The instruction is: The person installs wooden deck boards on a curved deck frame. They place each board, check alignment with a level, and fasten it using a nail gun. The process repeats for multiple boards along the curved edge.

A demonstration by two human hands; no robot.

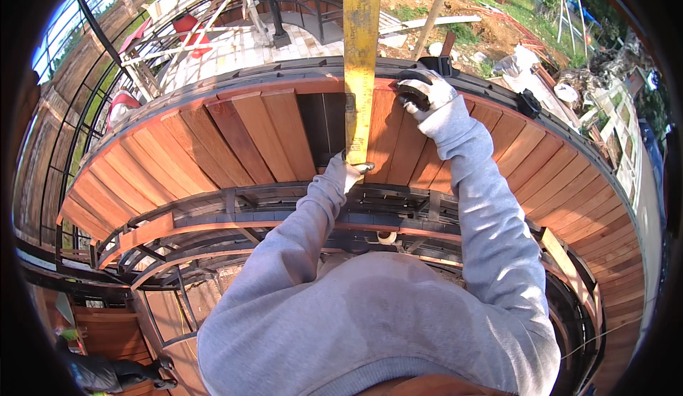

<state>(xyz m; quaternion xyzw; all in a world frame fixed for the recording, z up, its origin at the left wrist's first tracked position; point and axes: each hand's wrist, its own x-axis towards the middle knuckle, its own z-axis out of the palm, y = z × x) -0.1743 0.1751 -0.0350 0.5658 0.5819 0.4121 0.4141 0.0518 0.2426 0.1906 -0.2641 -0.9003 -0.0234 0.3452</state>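
A long, worn yellow spirit level stands across the curved row of reddish wood planks, running from their inner edge past the outer rim. My left hand, in a pale glove with dark fingertips, grips its lower end. Beside the level on its left is a dark gap between planks, showing the black backing. My right hand, gloved in white and black, is at the planks' outer edge right of the level. Its fingers are curved and apart, with nothing visible between them.
A black metal frame with curved wooden strips runs below the planks. Small black blocks sit on the outer rim. Beyond are a wooden trestle, a red container and scrap timber. Another person is at lower left.
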